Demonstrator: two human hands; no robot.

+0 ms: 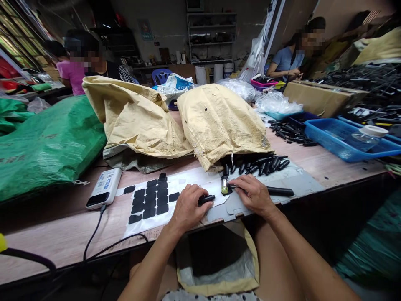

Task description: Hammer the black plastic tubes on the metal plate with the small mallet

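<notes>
"Two hands on show! Over the right part of the white sheet (205,177), a black cylinder (206,200) is gripped between the left hand's (189,205) thumb and fingers."

"And the right hand (255,194)?"

"Held just right of the sheet, fingers bunched beside a small vial (224,184). A dark rod (280,191) is half covered; whether it is pinched cannot be told."

"The surface?"

"Wood-grained table (46,251)! Black patches (151,198) are lined up on the sheet, a power bank (106,186) is set left of it, tan sacks (219,117) are heaped behind."

"And the room?"

"Shelves (213,43) are seen well behind the sheet; a blue-shirted co-worker (283,62) is seated far behind, to its right."
</notes>
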